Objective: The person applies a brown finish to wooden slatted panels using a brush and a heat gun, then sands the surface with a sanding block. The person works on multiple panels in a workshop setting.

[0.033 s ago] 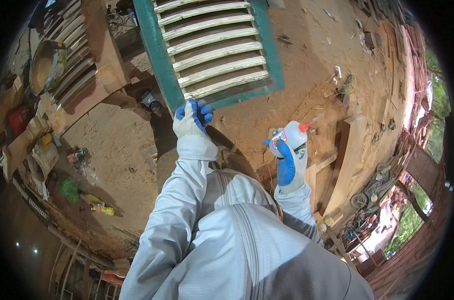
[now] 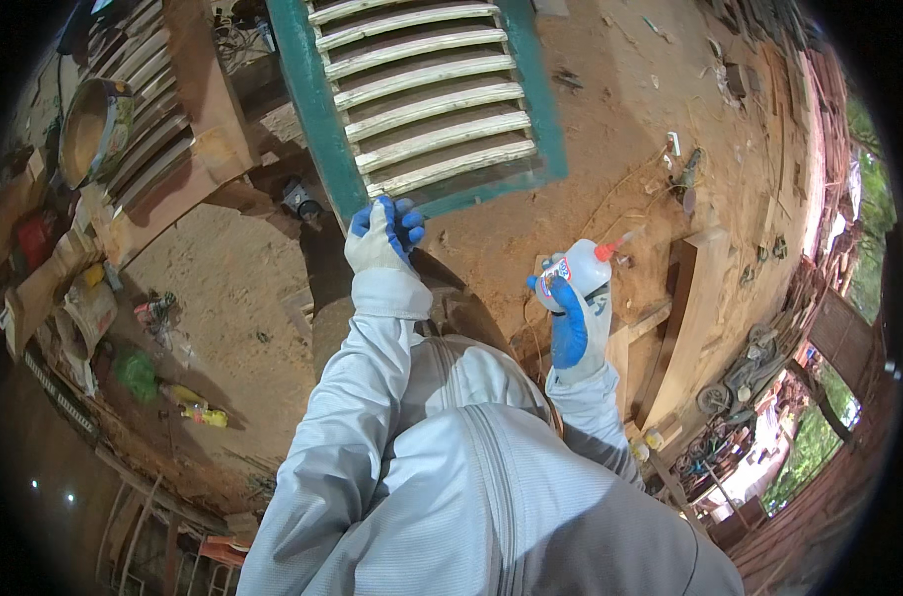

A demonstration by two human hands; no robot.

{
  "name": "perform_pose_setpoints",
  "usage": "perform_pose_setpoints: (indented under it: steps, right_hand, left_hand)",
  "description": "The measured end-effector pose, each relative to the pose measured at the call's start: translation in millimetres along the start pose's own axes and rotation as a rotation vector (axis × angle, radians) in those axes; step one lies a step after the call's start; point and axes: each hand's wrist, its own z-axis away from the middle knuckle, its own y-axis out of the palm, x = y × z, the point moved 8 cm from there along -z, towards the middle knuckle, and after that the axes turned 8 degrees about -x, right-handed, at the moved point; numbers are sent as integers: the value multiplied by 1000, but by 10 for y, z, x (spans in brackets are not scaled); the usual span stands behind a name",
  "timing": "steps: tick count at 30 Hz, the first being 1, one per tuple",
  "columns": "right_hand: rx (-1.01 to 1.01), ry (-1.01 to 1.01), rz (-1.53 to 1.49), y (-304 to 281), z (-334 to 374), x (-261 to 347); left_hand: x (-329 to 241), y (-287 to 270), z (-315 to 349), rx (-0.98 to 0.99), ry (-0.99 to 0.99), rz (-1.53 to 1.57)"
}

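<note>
A louvred shutter panel, with a green frame and worn whitish slats, lies ahead of me. My left hand, in a white and blue work glove, is at the panel's near left corner. Its fingers are curled together, and whatever they hold, if anything, is hidden. Off to the right of the panel, my right hand, gloved alike, is wrapped round a white squeeze bottle, probably glue. The bottle is tilted, its red nozzle pointing up to the right, away from the shutter.
A second slatted panel with a brown frame lies at the left, with a round tin on it. Wooden boards stand at the right. A yellow bottle and a green bag lie on the sandy ground.
</note>
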Motion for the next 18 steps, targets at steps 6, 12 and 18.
perform_pose_setpoints:
  steps: [6, 12, 18]
  right_hand:
    - [15, -2, 79, 71, -14, -27]
    - [44, -27, 100, 127, -119, -70]
    - [71, -47, 141, 233, -74, -38]
  left_hand:
    - [-58, 17, 34, 19, 4, -78]
    - [-136, 63, -109, 149, 14, -231]
    - [-221, 78, -114, 256, -59, -289]
